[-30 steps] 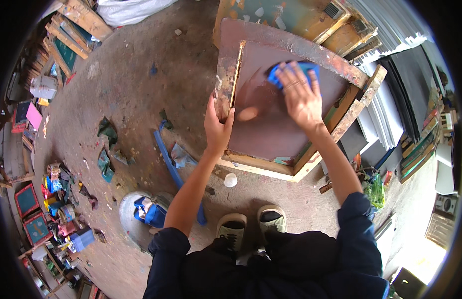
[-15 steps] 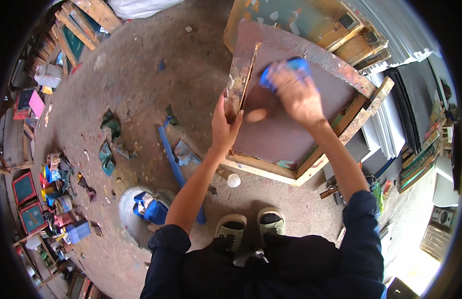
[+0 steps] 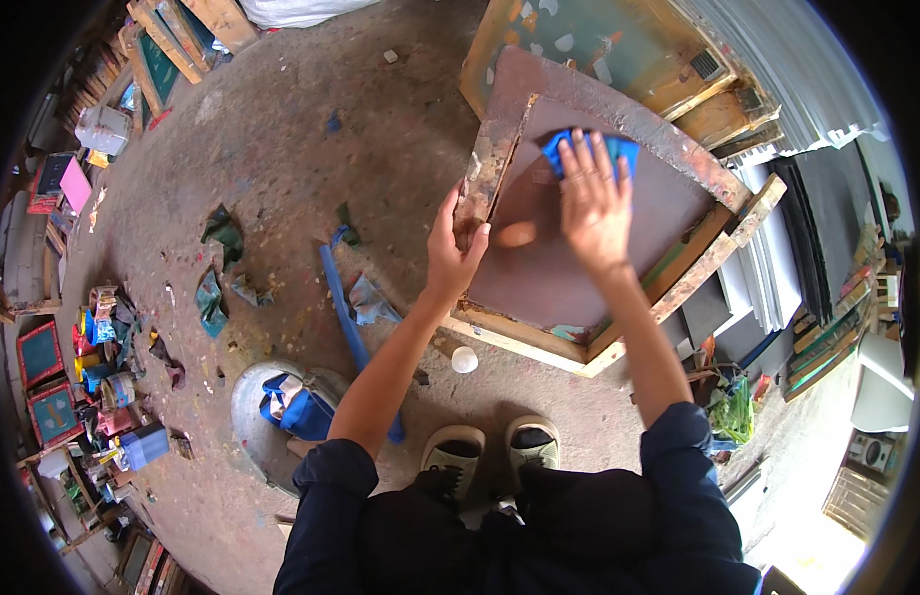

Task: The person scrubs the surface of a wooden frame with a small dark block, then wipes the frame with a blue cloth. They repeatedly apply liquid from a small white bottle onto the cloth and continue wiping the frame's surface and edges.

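A wooden screen-printing frame [image 3: 569,355] with dull purple-brown mesh [image 3: 539,278] is tilted before me, paint-stained along its edges. My left hand [image 3: 454,248] is closed around its left side bar, thumb toward the mesh. On the upper part of the mesh, my right hand [image 3: 596,203] lies flat with fingers stretched and apart, pressing a crumpled blue cloth [image 3: 618,151]. The palm and fingers cover part of the cloth. An orange-brown oval patch [image 3: 516,234] shows on the mesh between my hands.
Behind the frame leans a larger greenish screen [image 3: 618,50]. A metal basin [image 3: 244,421] containing blue cloth stands at lower left, beside a long blue strip [image 3: 343,302]. A white round object [image 3: 464,359] lies near my shoes. Boards [image 3: 777,268] stand at right; scraps litter the floor.
My right hand and the blue cloth have moved slightly right across the mesh, and its fingers now lie straighter. My left hand keeps its hold on the frame's side.
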The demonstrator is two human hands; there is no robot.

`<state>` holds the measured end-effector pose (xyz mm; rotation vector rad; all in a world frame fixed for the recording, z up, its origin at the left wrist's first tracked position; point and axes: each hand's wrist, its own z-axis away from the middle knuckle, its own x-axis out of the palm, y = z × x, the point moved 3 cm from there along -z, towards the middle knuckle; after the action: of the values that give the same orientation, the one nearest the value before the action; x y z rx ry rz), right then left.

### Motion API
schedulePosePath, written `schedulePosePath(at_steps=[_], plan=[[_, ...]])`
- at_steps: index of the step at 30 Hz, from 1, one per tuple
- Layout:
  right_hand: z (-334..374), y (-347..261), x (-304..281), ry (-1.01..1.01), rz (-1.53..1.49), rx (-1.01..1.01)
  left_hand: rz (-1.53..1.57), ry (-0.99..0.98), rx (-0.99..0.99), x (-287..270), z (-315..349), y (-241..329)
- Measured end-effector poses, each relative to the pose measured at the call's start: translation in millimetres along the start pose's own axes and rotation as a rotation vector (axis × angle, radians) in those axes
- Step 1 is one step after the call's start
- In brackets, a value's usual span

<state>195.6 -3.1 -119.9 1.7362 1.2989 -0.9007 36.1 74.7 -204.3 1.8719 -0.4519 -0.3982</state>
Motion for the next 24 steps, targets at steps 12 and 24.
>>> schedulePosePath(at_steps=[12, 24], plan=[[-6, 35, -14, 0.088, 0.016, -0.002, -0.199, 0.014, 0.140, 2, -1, -2], [94, -32, 42, -0.344, -0.021, -0.553, -0.335, -0.006, 0.230, 2, 1, 6]])
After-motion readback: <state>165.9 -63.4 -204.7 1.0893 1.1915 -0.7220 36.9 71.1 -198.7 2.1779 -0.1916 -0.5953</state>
